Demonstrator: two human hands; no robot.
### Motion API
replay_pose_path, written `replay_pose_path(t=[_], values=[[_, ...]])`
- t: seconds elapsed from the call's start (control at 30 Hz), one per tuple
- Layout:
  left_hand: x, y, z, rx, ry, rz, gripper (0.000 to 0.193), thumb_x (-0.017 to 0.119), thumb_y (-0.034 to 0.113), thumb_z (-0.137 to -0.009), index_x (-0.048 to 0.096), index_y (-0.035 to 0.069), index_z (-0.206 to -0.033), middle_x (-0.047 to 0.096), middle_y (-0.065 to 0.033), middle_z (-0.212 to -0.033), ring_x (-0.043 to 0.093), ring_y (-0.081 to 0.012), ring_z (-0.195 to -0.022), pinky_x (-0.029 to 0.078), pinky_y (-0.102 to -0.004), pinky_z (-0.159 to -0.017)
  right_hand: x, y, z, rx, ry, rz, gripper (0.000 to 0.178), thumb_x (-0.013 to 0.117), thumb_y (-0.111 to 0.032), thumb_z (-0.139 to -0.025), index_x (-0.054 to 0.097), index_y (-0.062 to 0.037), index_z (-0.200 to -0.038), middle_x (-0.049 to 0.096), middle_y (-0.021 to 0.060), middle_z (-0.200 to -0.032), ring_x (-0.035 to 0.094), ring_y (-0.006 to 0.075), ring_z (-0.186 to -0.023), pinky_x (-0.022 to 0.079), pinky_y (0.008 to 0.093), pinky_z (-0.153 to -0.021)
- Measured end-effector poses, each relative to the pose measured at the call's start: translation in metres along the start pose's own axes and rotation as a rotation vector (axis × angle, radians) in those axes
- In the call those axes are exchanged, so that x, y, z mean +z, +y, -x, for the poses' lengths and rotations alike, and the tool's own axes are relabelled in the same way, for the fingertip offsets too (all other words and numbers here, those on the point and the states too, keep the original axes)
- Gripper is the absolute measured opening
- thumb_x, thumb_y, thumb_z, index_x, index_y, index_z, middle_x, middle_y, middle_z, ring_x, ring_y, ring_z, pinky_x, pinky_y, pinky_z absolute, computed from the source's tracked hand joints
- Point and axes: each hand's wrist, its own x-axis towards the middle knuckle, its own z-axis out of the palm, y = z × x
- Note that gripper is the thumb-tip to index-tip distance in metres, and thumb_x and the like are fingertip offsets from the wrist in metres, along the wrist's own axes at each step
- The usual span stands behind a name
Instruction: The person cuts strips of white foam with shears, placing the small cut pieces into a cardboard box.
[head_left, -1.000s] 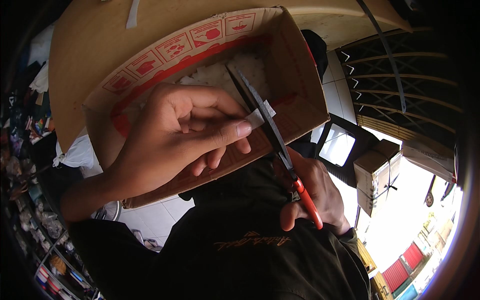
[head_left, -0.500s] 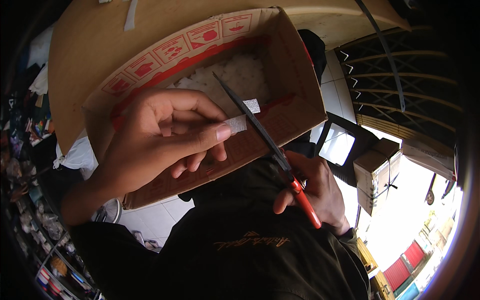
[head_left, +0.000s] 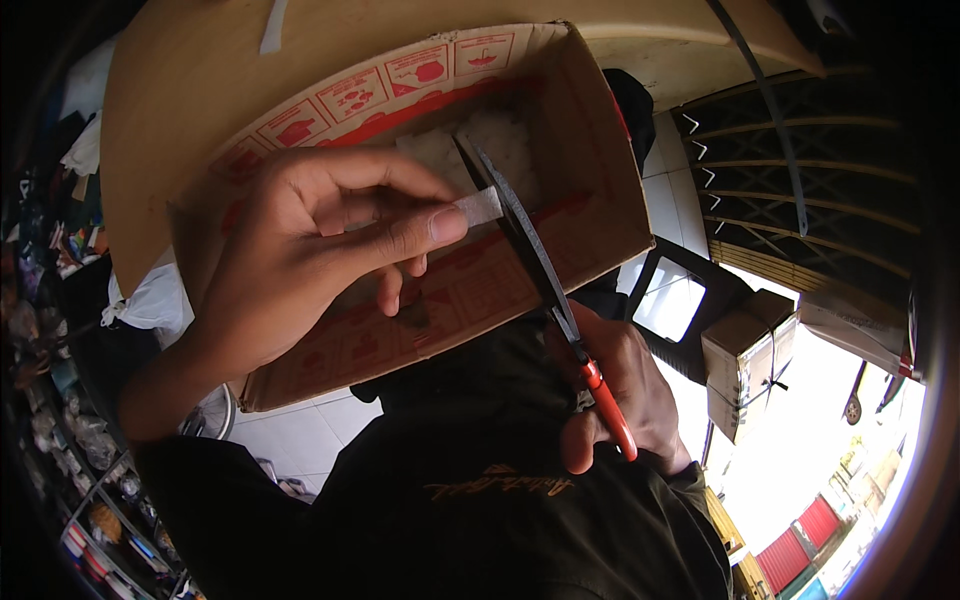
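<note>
Between the thumb and forefinger of my left hand (head_left: 310, 240) is a short strip of whitish, fabric-like material (head_left: 482, 207). My right hand (head_left: 630, 385) grips a pair of scissors (head_left: 530, 240) with red handles, its fingers partly hidden behind them. The scissor blades are slightly parted and meet the free end of the strip. Both hands are above an open cardboard box (head_left: 590, 150) with red printing on its flaps. Many small white pieces (head_left: 500, 140) lie inside that box, partly covered by my left hand.
A tan tabletop (head_left: 180, 90) stretches behind the box, with a white strip (head_left: 273, 27) on it. At the right are a tied carton (head_left: 735, 345) and a dark folding gate (head_left: 800, 150). Crowded shelves (head_left: 90, 440) line the left side. A white bag (head_left: 150, 300) hangs near them.
The strip's cut end piece, seen beyond the blades before, is gone from there. The scissors have parted a little, and my left hand has risen slightly with the strip.
</note>
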Motion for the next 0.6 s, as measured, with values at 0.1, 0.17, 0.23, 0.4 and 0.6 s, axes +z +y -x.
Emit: replay_pose_path(t=[0.1, 0.17, 0.23, 0.4, 0.6], values=[[0.003, 0.004, -0.004, -0.026, 0.004, 0.023, 0.014, 0.066, 0.006, -0.087, 0.061, -0.005, -0.092, 0.061, -0.0088, -0.080, 0.059, -0.0100, -0.065, 0.047, -0.0204, -0.047, 0.001, -0.001, -0.001, -0.011, 0.004, 0.014, 0.091, 0.087, -0.063, -0.042, 0.052, 0.0019, -0.095, 0.045, 0.0094, -0.057, 0.051, 0.0296, -0.052, 0.038, 0.0382, -0.053], [0.006, 0.005, -0.006, -0.045, -0.014, 0.031, 0.013, 0.067, 0.006, -0.086, 0.060, -0.005, -0.091, 0.062, -0.0088, -0.079, 0.058, -0.0095, -0.062, 0.048, -0.0206, -0.047, 0.002, -0.001, -0.001, -0.018, 0.016, -0.003, 0.092, 0.087, -0.063, -0.042, 0.051, 0.0019, -0.096, 0.045, 0.0099, -0.057, 0.052, 0.0303, -0.052, 0.038, 0.0385, -0.053], [0.010, 0.004, -0.006, -0.067, -0.050, 0.055, 0.013, 0.067, 0.004, -0.086, 0.059, -0.006, -0.090, 0.062, -0.0089, -0.076, 0.058, -0.0091, -0.060, 0.048, -0.0208, -0.047, 0.000, -0.002, -0.001, 0.000, 0.002, 0.074, 0.091, 0.087, -0.063, -0.043, 0.052, 0.0017, -0.096, 0.046, 0.0101, -0.057, 0.053, 0.0307, -0.053, 0.038, 0.0385, -0.053], [0.015, 0.003, -0.007, -0.097, -0.043, 0.082, 0.015, 0.070, 0.001, -0.083, 0.057, -0.005, -0.088, 0.063, -0.0106, -0.075, 0.058, -0.0090, -0.057, 0.047, -0.0202, -0.046, 0.000, -0.004, 0.000, 0.029, 0.009, 0.116, 0.088, 0.085, -0.063, -0.048, 0.052, 0.0015, -0.096, 0.046, 0.0097, -0.055, 0.054, 0.0306, -0.052, 0.039, 0.0377, -0.052], [0.013, 0.003, -0.005, -0.107, -0.055, 0.067, 0.016, 0.070, 0.001, -0.082, 0.056, -0.004, -0.086, 0.065, -0.0130, -0.081, 0.059, -0.0099, -0.058, 0.046, -0.0207, -0.045, 0.002, -0.010, 0.002, 0.050, 0.078, 0.115, 0.076, 0.085, -0.056, -0.056, 0.056, 0.0017, -0.095, 0.048, 0.0094, -0.055, 0.054, 0.0289, -0.051, 0.039, 0.0367, -0.051]])
